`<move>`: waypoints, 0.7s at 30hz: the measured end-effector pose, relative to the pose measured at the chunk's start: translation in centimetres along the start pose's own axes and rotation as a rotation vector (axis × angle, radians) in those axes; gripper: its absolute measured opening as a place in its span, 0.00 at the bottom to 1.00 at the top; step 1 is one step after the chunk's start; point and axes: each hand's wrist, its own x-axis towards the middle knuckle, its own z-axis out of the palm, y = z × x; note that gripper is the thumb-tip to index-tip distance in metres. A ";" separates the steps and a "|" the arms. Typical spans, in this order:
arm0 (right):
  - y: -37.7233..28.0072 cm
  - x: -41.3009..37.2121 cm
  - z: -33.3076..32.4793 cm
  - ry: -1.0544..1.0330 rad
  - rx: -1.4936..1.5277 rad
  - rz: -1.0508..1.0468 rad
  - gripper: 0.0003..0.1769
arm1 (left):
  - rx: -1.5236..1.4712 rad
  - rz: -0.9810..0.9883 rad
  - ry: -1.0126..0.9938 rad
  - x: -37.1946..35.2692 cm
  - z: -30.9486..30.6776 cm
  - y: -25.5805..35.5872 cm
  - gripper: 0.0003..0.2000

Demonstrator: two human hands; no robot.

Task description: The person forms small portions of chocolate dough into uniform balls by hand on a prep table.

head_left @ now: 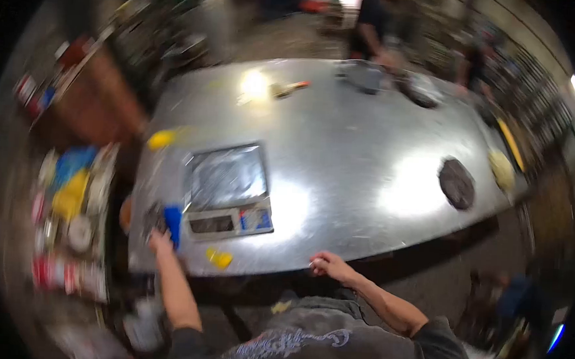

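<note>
My left hand [161, 243] reaches to the near left corner of the metal table [341, 143]. Its fingers look closed at a dark, crumpled thing [155, 217], right beside a blue object [172, 224]; blur hides what they grip. A flat digital scale [227, 179] with a shiny square plate lies just to the right of that hand. In front of the scale is a small yellow piece [219, 258]. My right hand [332, 267] hovers at the table's near edge, fingers curled together; a small pale spot shows at the fingertips, too small to name.
A dark brown lump [456, 183] and a pale yellow mound [501, 168] sit at the right. A brush-like tool [289, 88] and a yellow item [161, 139] lie farther back. Another person [371, 28] stands at the far edge. A cluttered shelf [77, 220] is at left.
</note>
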 end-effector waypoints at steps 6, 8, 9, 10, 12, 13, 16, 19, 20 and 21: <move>2.9 -2.2 -2.5 0.209 0.183 0.002 0.16 | 0.443 0.017 0.179 0.1 1.5 3.9 0.22; 3.0 -3.2 -3.0 0.248 0.211 -0.016 0.17 | 0.393 -0.225 0.294 -0.3 2.2 6.1 0.21; 3.1 -3.8 -3.2 0.258 0.219 -0.021 0.17 | 0.367 -0.282 0.342 -0.3 2.5 7.2 0.21; 3.2 -4.3 -3.5 0.257 0.224 -0.024 0.17 | 0.331 -0.320 0.398 -0.6 2.7 8.1 0.21; 3.7 -5.2 -4.2 0.263 0.223 -0.015 0.18 | 0.242 -0.362 0.525 -1.0 2.8 10.5 0.21; 4.3 -5.5 -4.7 0.264 0.220 -0.010 0.18 | 0.185 -0.364 0.585 -1.6 2.7 11.7 0.21; 6.1 -7.3 -7.0 0.283 0.237 -0.038 0.18 | -0.053 -0.352 0.766 -5.1 2.1 14.3 0.22; 7.6 -10.1 -9.6 0.324 0.267 -0.075 0.17 | -0.340 -0.243 0.935 -10.7 3.9 15.1 0.22; 8.3 -11.5 -10.6 0.341 0.281 -0.090 0.17 | -0.351 -0.065 1.017 -12.4 5.7 14.6 0.20; 9.0 -12.8 -11.6 0.364 0.303 -0.097 0.17 | -0.352 0.118 1.080 -13.9 7.5 13.8 0.19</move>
